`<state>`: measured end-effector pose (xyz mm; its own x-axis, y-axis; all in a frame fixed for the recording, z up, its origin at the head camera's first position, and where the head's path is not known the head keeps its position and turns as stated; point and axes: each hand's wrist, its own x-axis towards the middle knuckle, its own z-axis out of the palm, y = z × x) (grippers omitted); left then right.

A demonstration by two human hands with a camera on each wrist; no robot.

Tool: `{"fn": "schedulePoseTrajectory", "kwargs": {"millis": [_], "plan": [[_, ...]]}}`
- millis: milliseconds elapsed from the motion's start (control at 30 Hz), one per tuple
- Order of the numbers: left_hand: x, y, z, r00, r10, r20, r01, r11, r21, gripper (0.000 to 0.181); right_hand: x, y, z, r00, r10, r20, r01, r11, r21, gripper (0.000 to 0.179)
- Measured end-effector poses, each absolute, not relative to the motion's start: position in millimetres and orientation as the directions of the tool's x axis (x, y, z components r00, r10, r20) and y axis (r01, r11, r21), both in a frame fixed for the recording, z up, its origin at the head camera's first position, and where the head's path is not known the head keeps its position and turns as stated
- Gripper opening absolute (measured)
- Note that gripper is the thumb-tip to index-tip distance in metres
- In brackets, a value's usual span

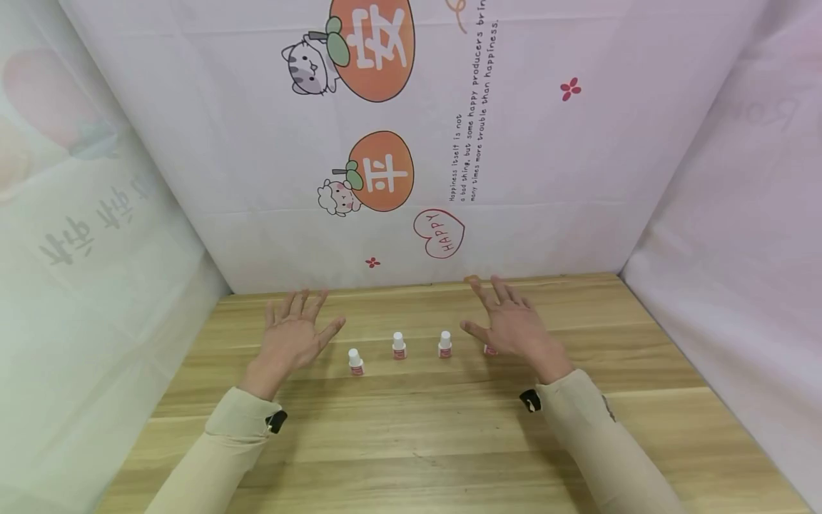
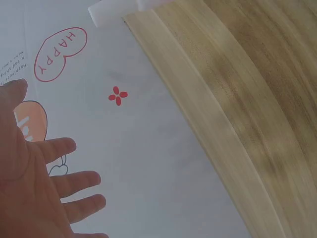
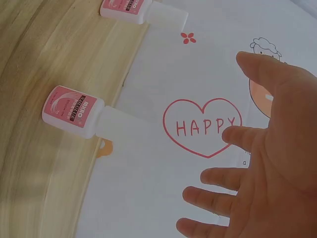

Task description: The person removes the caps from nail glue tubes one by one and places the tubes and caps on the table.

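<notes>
Several small white nail glue bottles with pink labels stand upright in a row on the table. In the head view, the leftmost bottle (image 1: 356,364) is a little nearer the person than the second bottle (image 1: 399,348) and third bottle (image 1: 444,347). My right hand (image 1: 514,330) partly covers the rightmost bottle (image 1: 491,350). Its fingers are spread and hold nothing. My left hand (image 1: 292,341), also spread and holding nothing, is left of the row. The right wrist view shows a bottle label (image 3: 72,110) reading "nail glue" beyond the open palm.
The wood-grain table (image 1: 411,442) meets a white printed cloth (image 1: 514,214) at its back edge. More white cloth hangs on the left side (image 1: 96,321) and right side (image 1: 738,285). Dark straps show at both sleeve cuffs.
</notes>
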<state>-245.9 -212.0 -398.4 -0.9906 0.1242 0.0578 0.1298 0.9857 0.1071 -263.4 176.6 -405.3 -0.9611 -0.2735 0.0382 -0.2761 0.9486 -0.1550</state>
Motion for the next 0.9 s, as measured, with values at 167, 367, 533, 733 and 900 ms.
{"fn": "schedulePoseTrajectory", "kwargs": {"millis": [167, 367, 533, 733, 900], "plan": [[-245.5, -211.5, -398.3, -0.991, 0.12, 0.059, 0.127, 0.984, 0.128, 0.082, -263.7, 176.2, -405.6, -0.96, -0.278, 0.038, -0.28, 0.946, -0.16, 0.085], [-242.8, -210.7, -399.0, -0.992, 0.119, 0.05, 0.125, 0.981, 0.147, 0.08, -261.4, 175.5, -405.6, -0.954, -0.298, 0.04, -0.3, 0.938, -0.172, 0.084], [-241.8, -210.7, -400.9, -0.992, 0.116, 0.044, 0.122, 0.98, 0.157, 0.079, -261.0, 175.3, -407.3, -0.948, -0.313, 0.051, -0.317, 0.933, -0.173, 0.082], [-241.7, -211.9, -402.5, -0.991, 0.127, 0.043, 0.132, 0.975, 0.178, 0.077, -260.6, 173.5, -407.5, -0.943, -0.324, 0.076, -0.333, 0.927, -0.176, 0.08], [-241.6, -211.4, -401.6, -0.989, 0.143, 0.043, 0.149, 0.972, 0.184, 0.076, -261.6, 171.9, -407.3, -0.938, -0.333, 0.098, -0.346, 0.92, -0.183, 0.077]]}}
